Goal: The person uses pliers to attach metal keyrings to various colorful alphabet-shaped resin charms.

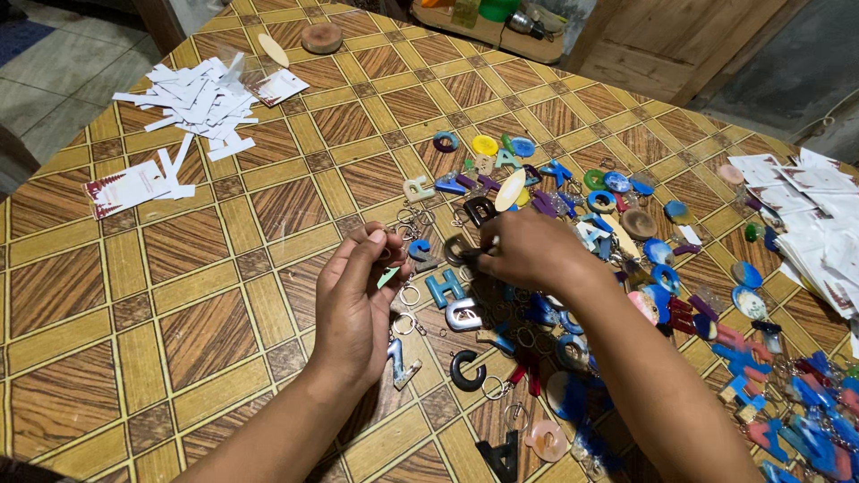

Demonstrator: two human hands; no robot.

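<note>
Left hand (358,300) fingers pinching a key ring (391,240), right hand (528,250) fingers gripping dark letter charm (458,250), orientation unclear

Desk (224,241) covered in a wood-parquet pattern cloth. Far left corner: loose heap of white paper strips (199,98), one printed card (279,87) just beside it. Nearer, a second printed card (125,188) with a few strips lying across it. Far edge: round wooden disc (321,38), a pale oval wooden piece (273,50) near it. Right edge: stack of clear packets with white cards (819,215). Tiled floor (54,72) beyond the left side.
</note>
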